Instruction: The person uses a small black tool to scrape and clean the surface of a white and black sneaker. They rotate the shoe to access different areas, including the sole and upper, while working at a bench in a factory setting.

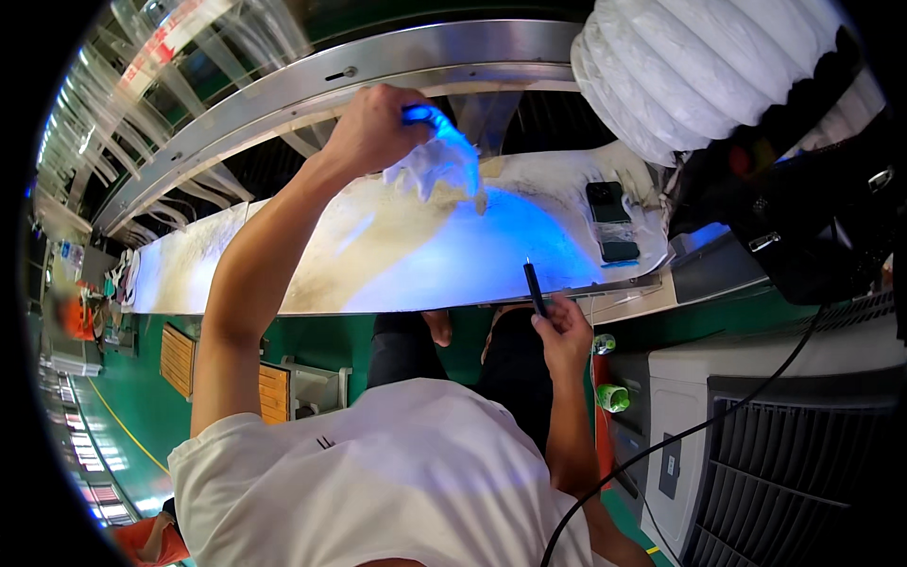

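Note:
My left hand [373, 130] is raised over the far side of the pale, stained bench top [331, 255], its fingers closed on a limp white piece [425, 170]. The piece hangs in soft folds, perhaps a glove or cloth, with strong blue light along its right edge. My right hand [564, 331] is at the bench's near edge, pinching a slim black pen-like tool [535, 288]. The tool points up and away from me and has a thin bright tip. It is well apart from the white piece. Blue light falls on the bench between the two hands.
A dark phone [605, 201] and clear plastic wrap lie at the bench's right end. Beyond are a white ribbed duct [699, 71] and a black bag [812, 213]. A metal rail [425, 52] runs behind. A black cable [675, 437] crosses the grey machine [794, 454] at right.

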Motion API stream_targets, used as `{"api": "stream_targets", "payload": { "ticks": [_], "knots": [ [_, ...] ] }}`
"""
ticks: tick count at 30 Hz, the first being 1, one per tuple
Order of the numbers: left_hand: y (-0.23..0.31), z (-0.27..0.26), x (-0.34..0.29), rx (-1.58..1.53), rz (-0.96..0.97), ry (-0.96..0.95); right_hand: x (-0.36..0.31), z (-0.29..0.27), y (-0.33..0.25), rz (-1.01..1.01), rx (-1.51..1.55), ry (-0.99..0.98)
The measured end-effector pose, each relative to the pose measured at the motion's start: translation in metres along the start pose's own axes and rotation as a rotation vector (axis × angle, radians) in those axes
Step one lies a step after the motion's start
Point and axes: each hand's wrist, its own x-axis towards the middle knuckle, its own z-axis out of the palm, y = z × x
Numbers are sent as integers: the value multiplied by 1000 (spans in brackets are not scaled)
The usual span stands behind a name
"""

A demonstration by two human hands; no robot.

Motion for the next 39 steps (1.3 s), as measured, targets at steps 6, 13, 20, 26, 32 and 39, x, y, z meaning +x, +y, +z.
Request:
{"api": "stream_targets", "payload": {
  "ticks": [6, 13, 20, 26, 32, 39],
  "knots": [
    [46, 60, 30, 84, 295, 189, -25, -34, -9, -59, -1, 179],
    [68, 281, -60, -5, 289, -103, 11, -25, -46, -300, -92, 318],
    [71, 281, -78, -134, 200, -194, 114, 16, -73, -708, -493, 151],
    [54, 232, -91, -347, 288, -139, 145, 4, -38, -765, -824, 196],
    [60, 263, 18, -311, 339, -121, 100, -49, -24, -555, -945, 634],
    [37, 356, 78, -230, 557, -126, 109, -51, -12, -444, -982, 521]
  ]
}}
